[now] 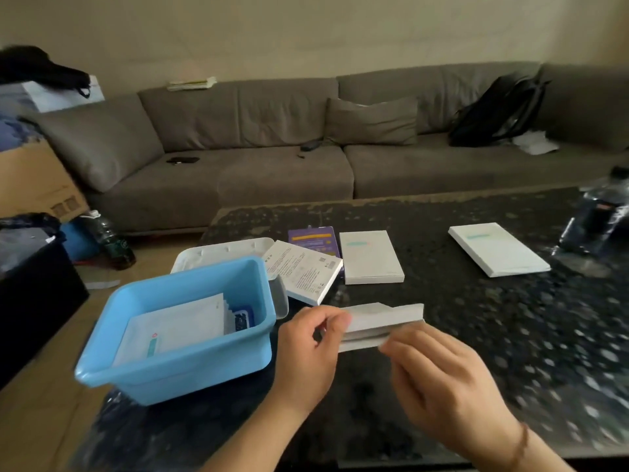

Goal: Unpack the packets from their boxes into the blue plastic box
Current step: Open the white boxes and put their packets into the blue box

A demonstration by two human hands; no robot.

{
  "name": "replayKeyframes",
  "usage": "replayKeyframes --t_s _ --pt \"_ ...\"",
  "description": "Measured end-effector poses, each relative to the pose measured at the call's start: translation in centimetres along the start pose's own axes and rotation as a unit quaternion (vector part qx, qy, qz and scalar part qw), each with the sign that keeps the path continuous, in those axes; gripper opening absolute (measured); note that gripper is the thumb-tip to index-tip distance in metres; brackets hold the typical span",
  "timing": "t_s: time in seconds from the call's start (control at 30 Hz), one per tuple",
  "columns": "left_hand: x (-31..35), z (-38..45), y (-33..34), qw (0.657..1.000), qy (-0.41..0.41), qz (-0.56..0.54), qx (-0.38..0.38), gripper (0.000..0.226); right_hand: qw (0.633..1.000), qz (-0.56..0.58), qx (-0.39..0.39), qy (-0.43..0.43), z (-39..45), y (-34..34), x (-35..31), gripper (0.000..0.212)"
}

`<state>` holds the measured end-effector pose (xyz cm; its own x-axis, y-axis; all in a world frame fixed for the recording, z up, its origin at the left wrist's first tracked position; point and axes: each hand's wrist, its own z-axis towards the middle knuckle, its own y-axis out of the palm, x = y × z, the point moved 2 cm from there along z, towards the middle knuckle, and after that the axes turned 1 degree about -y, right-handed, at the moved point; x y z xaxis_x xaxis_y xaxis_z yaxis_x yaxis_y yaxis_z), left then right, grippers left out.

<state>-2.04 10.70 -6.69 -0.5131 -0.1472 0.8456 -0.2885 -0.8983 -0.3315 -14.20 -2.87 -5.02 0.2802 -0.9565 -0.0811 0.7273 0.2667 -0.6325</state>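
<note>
Holding a flat white cardboard box [381,323] above the table: left hand [308,352], fingers curled and pinching its left end; right hand [439,379], fingertips pinching the near right edge. The box's end flap stands open; motion blur hides any print.

Blue plastic box [177,366]: smooth, glossy, rectangular with rounded rim, at the table's near left corner, just left of the hands. Inside it lie flat white paper packets [177,327], fanned, one bearing a small red mark and teal strip, wording illegible.

White lid [218,252]: behind the blue box.

Table [476,318]: dark speckled stone, polished.

Three more white boxes: one [306,270] densely printed, unreadable; two [371,257] [497,248] with a pale teal label. Purple carton [313,238], yellow band.
</note>
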Motion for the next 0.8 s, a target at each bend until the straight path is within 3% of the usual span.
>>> replayKeyframes --t_s 0.1,0.27,0.37,0.43,0.53,0.63,0.8 --pt "0.1 0.7 0.1 1.0 -0.007 -0.002 0.006 0.028 0.999 -0.014 -0.031 0.029 0.1 1.3 0.6 0.013" --pt "0.2 1.0 0.1 1.0 -0.017 0.003 0.02 0.021 0.986 -0.087 -0.132 0.052 1.1 2.9 0.2 0.009" --pt "0.4 1.0 0.2 1.0 -0.021 0.002 0.014 0.02 0.961 -0.142 -0.216 0.095 1.4 4.0 0.3 0.031" --pt "0.3 0.9 0.2 1.0 -0.021 -0.002 0.006 0.022 0.953 -0.169 -0.234 0.096 1.4 4.5 0.5 0.031" --pt "-0.1 0.5 0.1 1.0 -0.018 -0.01 -0.006 0.032 0.965 -0.191 -0.17 0.056 1.2 4.3 0.3 0.011" --pt "-0.5 0.3 0.1 0.999 -0.025 -0.015 -0.016 0.037 0.976 -0.188 -0.106 0.026 0.5 3.3 -0.1 0.028" --pt "-0.7 -0.2 0.3 0.998 -0.028 -0.029 -0.054 0.033 0.978 -0.203 -0.032 -0.033 -1.3 1.9 -0.9 0.027"
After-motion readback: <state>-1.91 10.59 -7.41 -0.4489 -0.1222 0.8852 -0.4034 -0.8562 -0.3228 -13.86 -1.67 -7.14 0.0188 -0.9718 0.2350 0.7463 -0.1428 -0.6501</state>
